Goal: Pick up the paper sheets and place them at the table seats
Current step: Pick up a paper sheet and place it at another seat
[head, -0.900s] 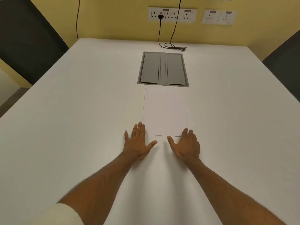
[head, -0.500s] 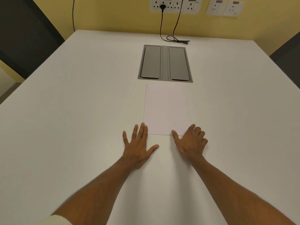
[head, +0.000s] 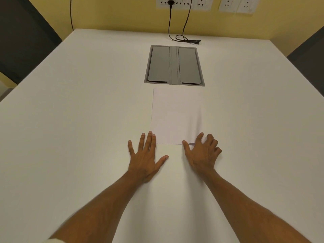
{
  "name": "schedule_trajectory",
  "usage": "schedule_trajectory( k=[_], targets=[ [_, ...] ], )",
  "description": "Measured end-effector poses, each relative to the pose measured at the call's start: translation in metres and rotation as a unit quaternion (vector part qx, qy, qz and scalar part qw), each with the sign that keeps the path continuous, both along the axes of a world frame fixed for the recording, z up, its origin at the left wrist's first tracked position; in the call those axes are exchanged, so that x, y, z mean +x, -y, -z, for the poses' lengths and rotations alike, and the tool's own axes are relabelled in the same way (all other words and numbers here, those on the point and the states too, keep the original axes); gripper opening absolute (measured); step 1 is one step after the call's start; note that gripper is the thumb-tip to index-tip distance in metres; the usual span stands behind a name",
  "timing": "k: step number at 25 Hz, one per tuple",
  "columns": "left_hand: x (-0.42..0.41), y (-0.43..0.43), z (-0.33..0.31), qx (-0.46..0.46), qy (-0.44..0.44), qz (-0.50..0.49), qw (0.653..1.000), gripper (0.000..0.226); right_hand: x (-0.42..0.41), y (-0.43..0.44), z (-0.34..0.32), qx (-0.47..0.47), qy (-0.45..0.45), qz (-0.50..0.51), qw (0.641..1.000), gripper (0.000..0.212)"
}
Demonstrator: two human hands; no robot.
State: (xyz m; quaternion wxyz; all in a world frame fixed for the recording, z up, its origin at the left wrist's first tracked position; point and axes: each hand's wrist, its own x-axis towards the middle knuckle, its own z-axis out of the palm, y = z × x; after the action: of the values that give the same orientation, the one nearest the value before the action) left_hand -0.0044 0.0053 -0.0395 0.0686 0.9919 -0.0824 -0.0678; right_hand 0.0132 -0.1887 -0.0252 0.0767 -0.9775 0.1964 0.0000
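White paper sheets [head: 176, 116] lie flat in a stack on the white table [head: 78, 128], just below the grey cable hatch. My left hand [head: 146, 153] rests flat on the table with fingers spread, its fingertips touching the stack's near left corner. At the stack's near right corner, my right hand [head: 203, 151] has its fingers curled and its thumb at the paper's edge. That corner looks slightly lifted. Neither hand holds a sheet clear of the table.
A grey double-lid cable hatch [head: 174, 65] is set into the table beyond the paper. A black cable [head: 185, 38] runs from wall sockets [head: 182, 1] onto the far table edge. Dark chair backs [head: 21, 37] stand at the left and at the right [head: 310, 57].
My right hand's fingers have curled from flat to clawed at the paper's near right corner. The left hand has stayed flat. The view has shifted forward slightly.
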Motion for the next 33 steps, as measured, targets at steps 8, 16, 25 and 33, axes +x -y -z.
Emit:
schedule_trajectory(
  k=[8, 16, 25, 33],
  targets=[
    [-0.001, 0.0, 0.001, -0.013, 0.021, 0.002, 1.0, 0.087, 0.023, -0.001, -0.029, 0.4, 0.209, 0.096, 0.887, 0.075],
    [-0.001, -0.001, 0.002, -0.013, 0.022, 0.0, 1.0, 0.086, 0.054, 0.037, -0.03, 0.419, 0.121, 0.196, 0.878, 0.019],
    [-0.002, -0.002, -0.002, -0.051, -0.001, -0.005, 0.999, 0.084, 0.034, 0.042, -0.044, 0.484, 0.123, 0.196, 0.844, 0.029],
    [-0.018, -0.008, -0.062, -0.436, -0.083, -0.202, 0.873, 0.072, -0.015, 0.036, -0.075, 0.607, 0.102, 0.204, 0.761, 0.023]
  ],
)
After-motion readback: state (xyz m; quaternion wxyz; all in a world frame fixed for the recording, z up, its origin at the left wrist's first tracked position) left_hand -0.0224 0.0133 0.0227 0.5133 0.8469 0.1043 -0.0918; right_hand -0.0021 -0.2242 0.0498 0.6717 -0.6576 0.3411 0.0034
